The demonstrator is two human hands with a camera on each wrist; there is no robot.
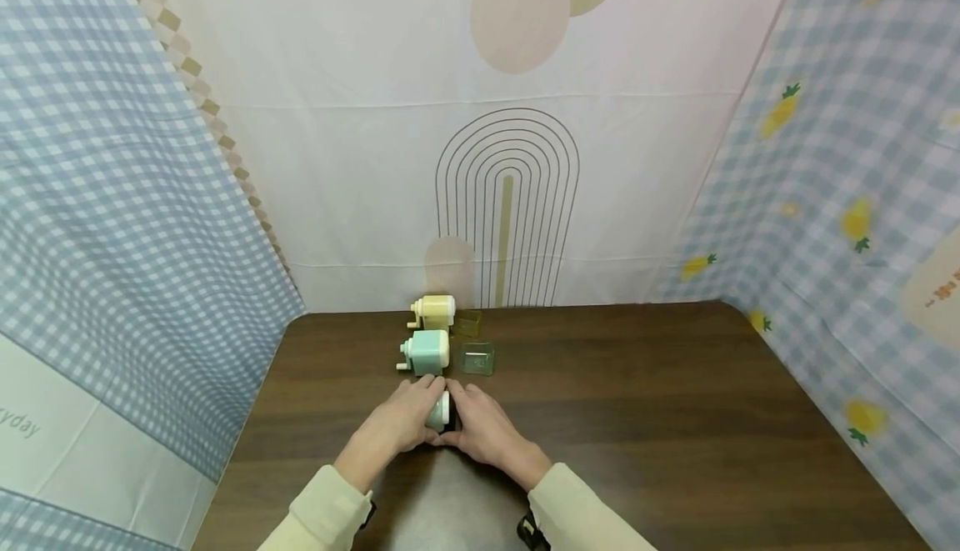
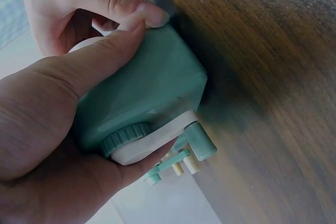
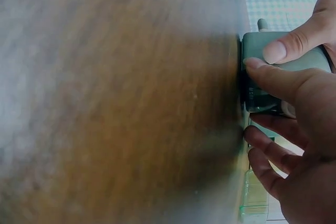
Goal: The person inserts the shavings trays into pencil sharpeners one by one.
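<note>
Between both hands' fingers [image 2: 113, 51], clasped from either side, sits the green sharpener [image 2: 152, 95].

– We see three sharpeners: what colours are they?
– The sharpener in our hands [image 2: 152, 93] is mint green with a white end; the second sharpener [image 1: 426, 352] is mint too, and the far sharpener [image 1: 433, 312] pale yellow.
– And around us?
– Our table [image 1: 637, 401] is dark brown woodgrain. The side cloths [image 1: 112, 201] are blue-and-white gingham, the right one with yellow pineapples. Our sleeves [image 1: 330, 513] are cream.
</note>
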